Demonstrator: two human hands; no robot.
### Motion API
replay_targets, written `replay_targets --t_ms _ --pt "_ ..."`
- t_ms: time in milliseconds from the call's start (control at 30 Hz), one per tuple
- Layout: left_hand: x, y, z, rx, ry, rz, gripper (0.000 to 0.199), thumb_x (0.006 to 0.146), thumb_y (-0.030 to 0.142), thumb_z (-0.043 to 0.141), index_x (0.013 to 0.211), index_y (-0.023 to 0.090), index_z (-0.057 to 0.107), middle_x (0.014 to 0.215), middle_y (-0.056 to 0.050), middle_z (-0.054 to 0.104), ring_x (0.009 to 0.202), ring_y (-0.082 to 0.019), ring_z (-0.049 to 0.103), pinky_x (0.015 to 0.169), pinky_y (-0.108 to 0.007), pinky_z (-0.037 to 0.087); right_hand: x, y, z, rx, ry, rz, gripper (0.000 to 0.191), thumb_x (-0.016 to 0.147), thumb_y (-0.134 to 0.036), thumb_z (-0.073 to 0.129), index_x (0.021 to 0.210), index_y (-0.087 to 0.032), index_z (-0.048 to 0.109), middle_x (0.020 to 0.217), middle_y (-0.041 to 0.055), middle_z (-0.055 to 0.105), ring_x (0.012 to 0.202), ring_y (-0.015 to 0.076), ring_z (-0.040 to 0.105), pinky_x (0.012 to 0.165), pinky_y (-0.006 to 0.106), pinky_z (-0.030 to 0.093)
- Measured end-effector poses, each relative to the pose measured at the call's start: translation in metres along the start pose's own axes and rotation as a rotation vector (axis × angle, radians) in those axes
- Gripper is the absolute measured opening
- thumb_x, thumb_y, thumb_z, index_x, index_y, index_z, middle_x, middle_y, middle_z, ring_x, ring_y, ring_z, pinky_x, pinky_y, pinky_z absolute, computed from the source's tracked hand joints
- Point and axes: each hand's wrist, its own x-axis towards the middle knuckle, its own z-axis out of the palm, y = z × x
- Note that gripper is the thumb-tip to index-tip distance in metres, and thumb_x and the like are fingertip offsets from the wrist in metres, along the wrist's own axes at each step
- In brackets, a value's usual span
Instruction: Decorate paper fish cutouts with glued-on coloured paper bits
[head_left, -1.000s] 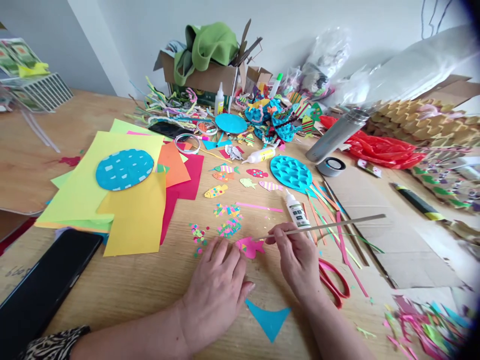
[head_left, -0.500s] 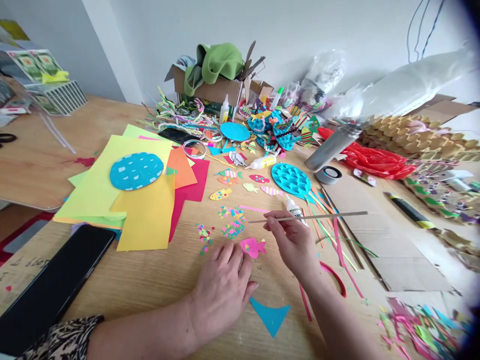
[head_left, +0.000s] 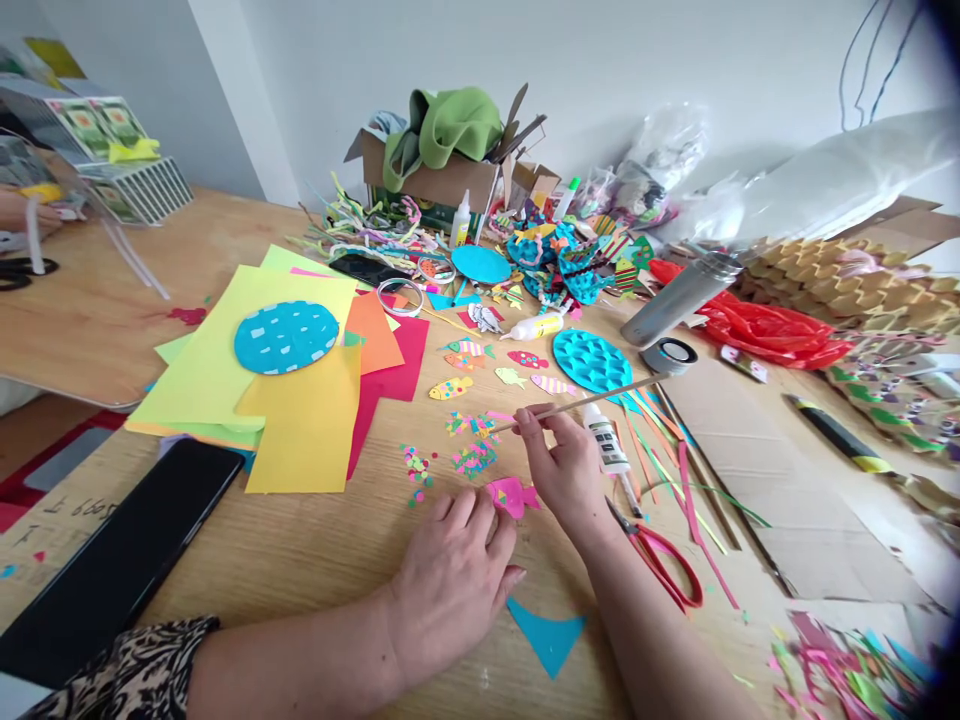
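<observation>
My left hand (head_left: 457, 560) lies palm down on the table, fingers stretched out, its fingertips at the left edge of a pink paper fish (head_left: 511, 496). Between the fingers of my right hand (head_left: 559, 460) is a thin wooden stick (head_left: 600, 396). Its left tip points down at a patch of small coloured paper bits (head_left: 474, 458). Round paper dots (head_left: 417, 468) are scattered left of these. Farther back lie several decorated paper fish (head_left: 451, 388). A white glue bottle (head_left: 606, 440) is just right of my right hand, and red-handled scissors (head_left: 667, 565) lie by the forearm.
Coloured paper sheets (head_left: 300, 430) with a blue oval (head_left: 286, 338) lie left, near a black phone (head_left: 127, 550). A blue scalloped oval (head_left: 592, 362), a metal flask (head_left: 679, 300), cardboard (head_left: 780, 480) and a cutter (head_left: 840, 435) are on the right. A blue scrap (head_left: 550, 637) lies in front.
My right hand has shifted left relative to the glue bottle, and the stick's tip has moved onto the paper bits, its far end tilting upward. My left hand stays by the pink fish.
</observation>
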Motion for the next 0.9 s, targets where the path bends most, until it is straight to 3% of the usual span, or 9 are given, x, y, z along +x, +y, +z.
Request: replay_targets --t_ms 400,733,900 --pt "-0.0002 0.0003 0.0010 -0.046 -0.024 -0.001 0.042 0.092 0.045 0.054 0.121 0.016 0.056 0.119 -0.013 0.056 0.104 -0.027 0.050 0.082 -0.041 0.045 -0.0011 -0.0038 0.0076 0.043 -0.121 -0.022 0.020 0.096 -0.035 0.047 0.091 -0.019 0.059 0.087 0.0063 0.068 0.078 0.0181 0.066 0.058 0.027 0.048" --pt "0.0001 -0.0001 0.0021 -0.063 -0.014 -0.004 0.040 0.092 0.044 0.055 0.121 0.016 0.057 0.117 -0.011 0.057 0.102 -0.027 0.050 0.080 -0.041 0.047 0.0010 -0.0035 -0.0020 0.034 -0.016 0.078 0.027 0.095 -0.039 0.049 0.082 -0.019 0.058 0.071 0.0034 0.067 0.057 0.0135 0.059 0.043 0.023 0.036" --pt "0.0004 0.0000 -0.0002 -0.066 -0.020 -0.011 0.041 0.092 0.045 0.054 0.123 0.017 0.056 0.118 -0.012 0.056 0.103 -0.027 0.050 0.080 -0.041 0.046 -0.0011 -0.0045 -0.0019 0.046 -0.012 0.063 0.025 0.095 -0.037 0.048 0.083 -0.019 0.060 0.074 0.0043 0.067 0.065 0.0152 0.064 0.045 0.023 0.039"
